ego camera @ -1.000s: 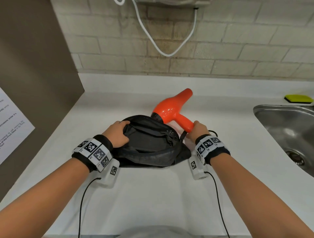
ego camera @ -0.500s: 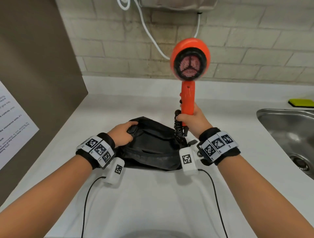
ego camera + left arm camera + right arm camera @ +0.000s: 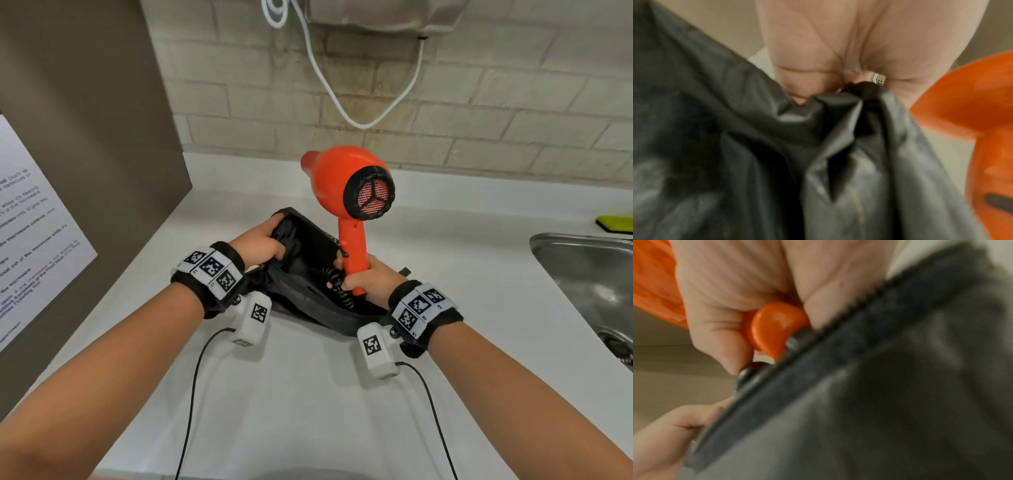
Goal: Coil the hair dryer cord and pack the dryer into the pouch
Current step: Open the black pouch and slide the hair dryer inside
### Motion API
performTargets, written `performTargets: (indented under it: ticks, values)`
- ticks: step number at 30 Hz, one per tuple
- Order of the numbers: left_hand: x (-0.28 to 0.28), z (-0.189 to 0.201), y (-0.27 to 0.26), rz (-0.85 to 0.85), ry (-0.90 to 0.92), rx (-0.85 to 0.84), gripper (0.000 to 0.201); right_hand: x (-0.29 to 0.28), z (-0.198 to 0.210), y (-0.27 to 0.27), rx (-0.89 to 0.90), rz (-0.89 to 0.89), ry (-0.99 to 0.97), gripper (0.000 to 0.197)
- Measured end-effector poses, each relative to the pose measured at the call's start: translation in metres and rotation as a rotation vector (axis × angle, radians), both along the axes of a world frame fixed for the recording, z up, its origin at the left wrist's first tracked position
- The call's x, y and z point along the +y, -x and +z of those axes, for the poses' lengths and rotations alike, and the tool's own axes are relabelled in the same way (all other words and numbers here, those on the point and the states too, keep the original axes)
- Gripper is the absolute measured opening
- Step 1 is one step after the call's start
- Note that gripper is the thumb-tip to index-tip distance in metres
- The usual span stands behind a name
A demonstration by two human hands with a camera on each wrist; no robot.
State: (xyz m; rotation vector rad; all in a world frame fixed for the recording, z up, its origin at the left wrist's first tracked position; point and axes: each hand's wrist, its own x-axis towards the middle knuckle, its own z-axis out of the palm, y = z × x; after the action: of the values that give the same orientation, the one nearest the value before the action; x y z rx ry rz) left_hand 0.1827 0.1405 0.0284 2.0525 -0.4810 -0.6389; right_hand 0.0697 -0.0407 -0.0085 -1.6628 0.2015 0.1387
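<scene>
An orange hair dryer (image 3: 346, 185) stands upright above a black pouch (image 3: 308, 246) on the white counter, its mesh intake facing me and its nozzle pointing back left. My right hand (image 3: 363, 279) grips the lower handle, and the coiled black cord (image 3: 337, 284) is bunched under its fingers. The handle's butt end (image 3: 774, 327) shows just over the pouch's zipper edge (image 3: 838, 350). My left hand (image 3: 262, 241) grips the pouch's far rim and holds the mouth open; the fabric (image 3: 838, 104) is bunched in its fingers. The dryer body (image 3: 970, 104) shows at the right of the left wrist view.
A steel sink (image 3: 592, 284) lies to the right, with a yellow-green sponge (image 3: 615, 223) behind it. A brown panel (image 3: 85, 137) with a printed sheet (image 3: 30, 240) walls off the left. A white cable (image 3: 342, 102) hangs on the brick wall behind.
My right hand lifted the dryer off the counter, then lowered it and turned it, bringing the handle base to the pouch mouth. My left hand pulled the pouch rim up and open.
</scene>
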Motion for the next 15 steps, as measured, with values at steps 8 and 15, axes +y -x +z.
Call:
performTargets:
  ticks: [8,15]
  values:
    - [0.005,-0.002,-0.018,0.068,0.08,-0.018,0.068,-0.011,-0.003,0.004,0.069,0.079,0.007,0.034]
    - [0.001,-0.002,-0.027,0.072,0.12,0.027,0.051,-0.019,-0.001,0.013,0.168,0.26,-0.029,0.039]
